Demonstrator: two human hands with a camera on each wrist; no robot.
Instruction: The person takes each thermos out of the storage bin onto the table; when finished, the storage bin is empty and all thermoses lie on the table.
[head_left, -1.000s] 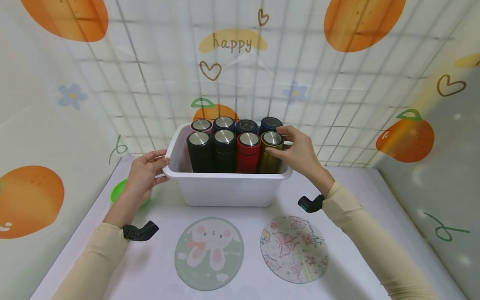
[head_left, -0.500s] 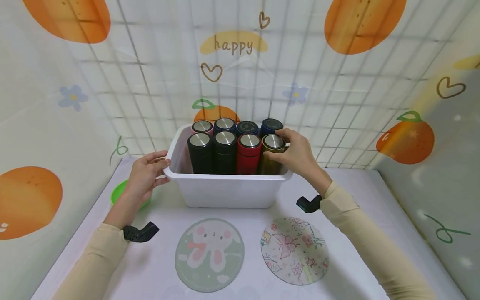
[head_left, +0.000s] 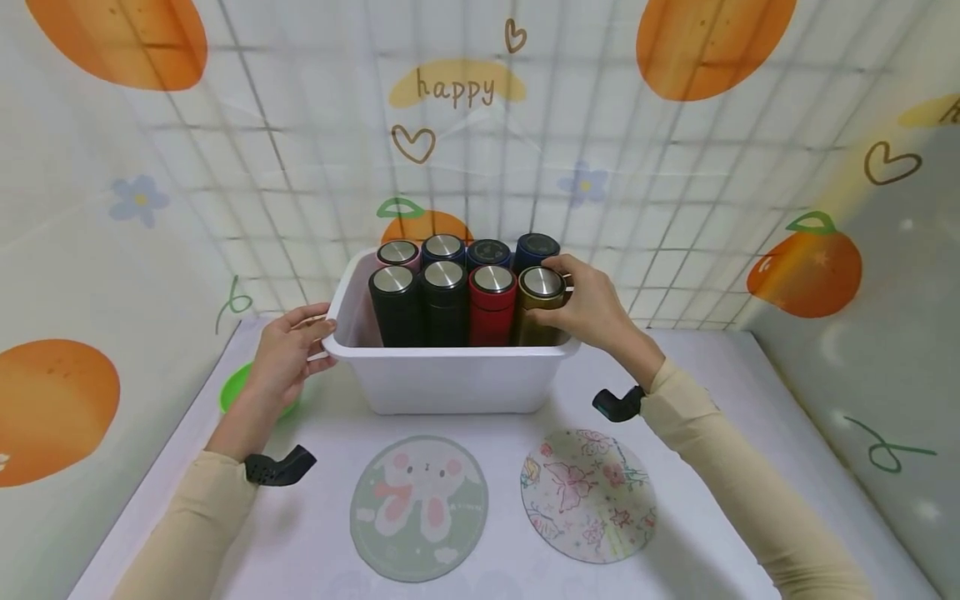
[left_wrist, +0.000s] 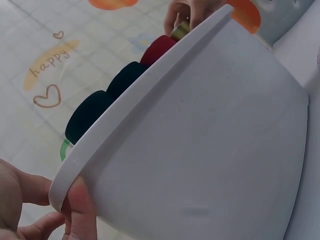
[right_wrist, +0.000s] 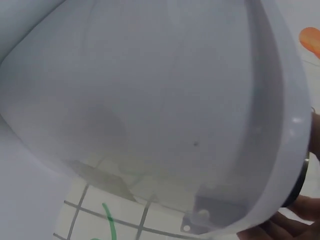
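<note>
A white plastic tub holds several upright vacuum flasks in two rows. In the front row stand two black flasks, a red flask and, at the right end, a gold flask with a silver-topped lid. My right hand grips the gold flask near its top, thumb in front and fingers behind. With my left hand I pinch the tub's left rim; the left wrist view shows the thumb and fingers on either side of it. In the right wrist view the tub wall hides most of the flask.
Behind the front row are a pink flask and several dark blue ones. A green bowl sits partly hidden by my left forearm. Two round mats, a rabbit one and a butterfly one, lie in front. A printed curtain over a grid stands behind.
Both hands keep their holds on the tub rim and the gold flask. The head view has shifted slightly; the flasks stay in place.
</note>
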